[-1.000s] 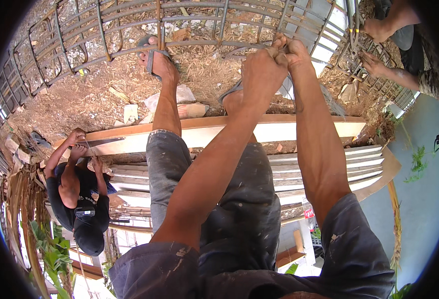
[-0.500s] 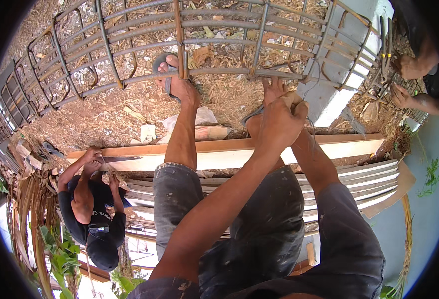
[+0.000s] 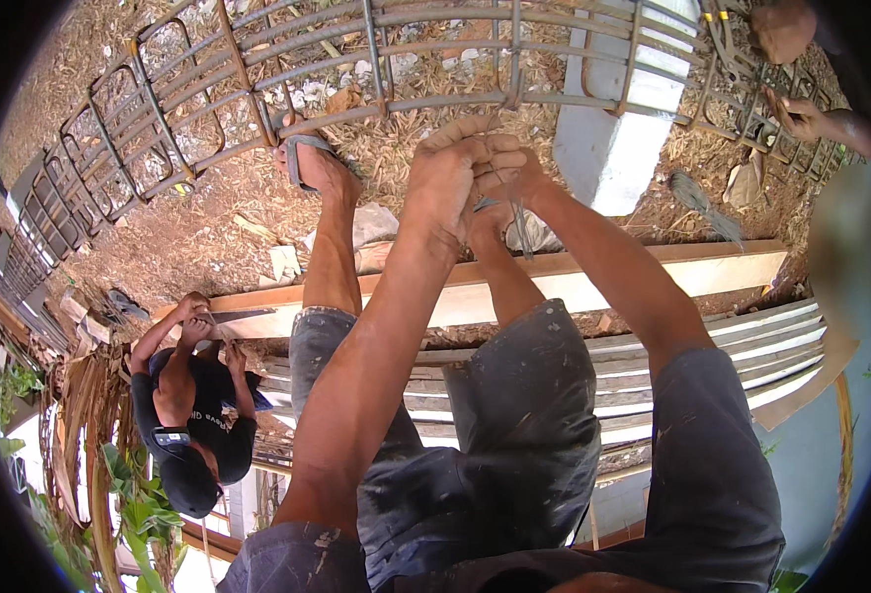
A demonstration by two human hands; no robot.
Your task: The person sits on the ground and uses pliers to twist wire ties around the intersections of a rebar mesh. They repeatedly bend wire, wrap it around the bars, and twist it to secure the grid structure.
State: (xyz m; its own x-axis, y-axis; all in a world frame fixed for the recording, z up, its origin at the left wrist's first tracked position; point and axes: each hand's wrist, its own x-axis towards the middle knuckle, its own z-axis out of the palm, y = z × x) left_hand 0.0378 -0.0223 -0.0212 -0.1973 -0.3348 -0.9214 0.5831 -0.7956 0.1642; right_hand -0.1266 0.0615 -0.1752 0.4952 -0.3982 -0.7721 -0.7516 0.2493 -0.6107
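Steel wire (image 3: 520, 222) — between both hands' grip, left hand (image 3: 447, 178), right hand (image 3: 507, 170)

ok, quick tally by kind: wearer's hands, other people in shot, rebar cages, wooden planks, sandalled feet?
Wearer's hands: 2, left hand and right hand, together at the rebar cage
Other people: 2, crouching person and a person's hands at top right
Rebar cages: 1
Wooden planks: 1, pale plank
Sandalled feet: 1, sandalled foot
Total: 7

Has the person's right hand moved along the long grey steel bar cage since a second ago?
Cannot tell: the camera shifted. The right hand sits beside the left hand just below the grey steel bar cage.
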